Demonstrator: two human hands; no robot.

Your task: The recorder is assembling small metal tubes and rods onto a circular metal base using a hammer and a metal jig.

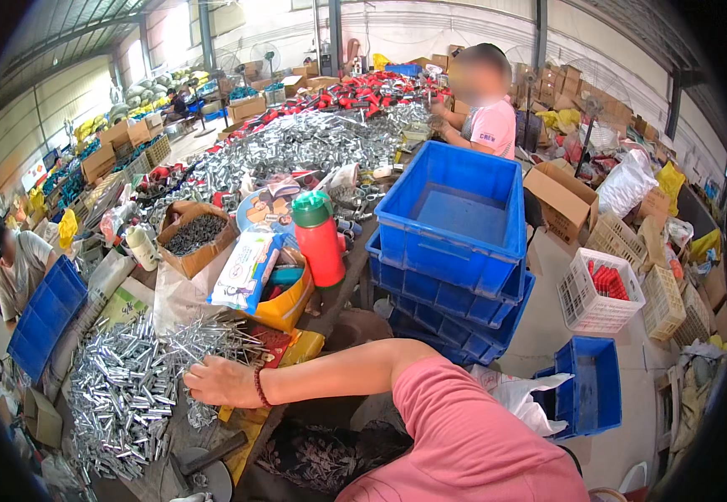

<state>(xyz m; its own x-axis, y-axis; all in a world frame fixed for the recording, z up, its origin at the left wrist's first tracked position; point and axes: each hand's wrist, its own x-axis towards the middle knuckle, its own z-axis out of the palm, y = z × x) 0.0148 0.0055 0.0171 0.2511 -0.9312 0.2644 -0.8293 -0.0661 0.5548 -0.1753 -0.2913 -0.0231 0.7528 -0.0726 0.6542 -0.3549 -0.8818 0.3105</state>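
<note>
At the far left, a co-worker in a dark cap is beside a tilted blue crate. Next comes a wide heap of short silvery metal tubes, spread on the near work surface; these tubes point in many directions, their long axes crossing each other. At the right upper side of this heap lie thinner metal rods, with their long axes mostly sideways and several tips pointing to the right. Just below these rods is the right hand, its back upward and its fingers bent toward the heap; I cannot tell if a piece is held between them. A dark beaded bracelet is around its wrist. Further right, a red flask with green lid stands upright near a white-blue packet. Then there are stacked blue crates, and a white crate containing red pieces.
</note>
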